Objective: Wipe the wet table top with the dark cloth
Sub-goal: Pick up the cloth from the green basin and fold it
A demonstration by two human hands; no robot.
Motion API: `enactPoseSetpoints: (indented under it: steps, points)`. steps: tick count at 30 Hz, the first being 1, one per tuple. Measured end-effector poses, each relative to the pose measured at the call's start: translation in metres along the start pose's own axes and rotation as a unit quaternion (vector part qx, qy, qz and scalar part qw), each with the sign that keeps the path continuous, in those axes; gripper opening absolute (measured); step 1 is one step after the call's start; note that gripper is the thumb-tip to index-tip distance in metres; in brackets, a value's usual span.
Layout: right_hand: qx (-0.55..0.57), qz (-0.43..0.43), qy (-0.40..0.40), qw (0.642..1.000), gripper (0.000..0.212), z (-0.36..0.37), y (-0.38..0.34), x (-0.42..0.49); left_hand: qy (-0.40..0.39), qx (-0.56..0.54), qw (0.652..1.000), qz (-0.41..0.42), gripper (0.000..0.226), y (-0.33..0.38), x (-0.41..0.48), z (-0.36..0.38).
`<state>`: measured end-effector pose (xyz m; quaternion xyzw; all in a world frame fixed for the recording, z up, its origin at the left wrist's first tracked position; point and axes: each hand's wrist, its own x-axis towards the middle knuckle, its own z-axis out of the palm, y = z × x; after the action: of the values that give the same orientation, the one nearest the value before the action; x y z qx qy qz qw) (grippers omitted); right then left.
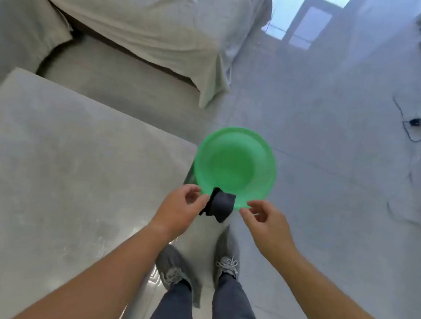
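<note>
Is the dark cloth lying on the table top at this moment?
No, the left hand pinches the dark cloth over the green basin, off the table top.

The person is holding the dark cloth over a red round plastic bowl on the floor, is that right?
Not quite: the round plastic bowl is green, not red. The head view shows the left hand holding the dark grey cloth over its near rim.
</note>
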<state>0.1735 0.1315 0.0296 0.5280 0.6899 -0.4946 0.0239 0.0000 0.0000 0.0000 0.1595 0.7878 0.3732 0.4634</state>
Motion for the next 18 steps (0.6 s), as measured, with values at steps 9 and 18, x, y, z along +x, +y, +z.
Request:
enactPoseSetpoints:
  steps: [9,18]
  points:
    - [0.027,0.127,0.053,0.990,0.038,0.106,0.112,0.089,-0.020,0.033,0.994,-0.106,0.058,-0.115,0.093,0.085]
    - [0.156,0.217,0.125,0.955,0.032,0.148,0.156,0.126,0.046,-0.071,0.986,-0.147,0.030,-0.162,0.138,0.128]
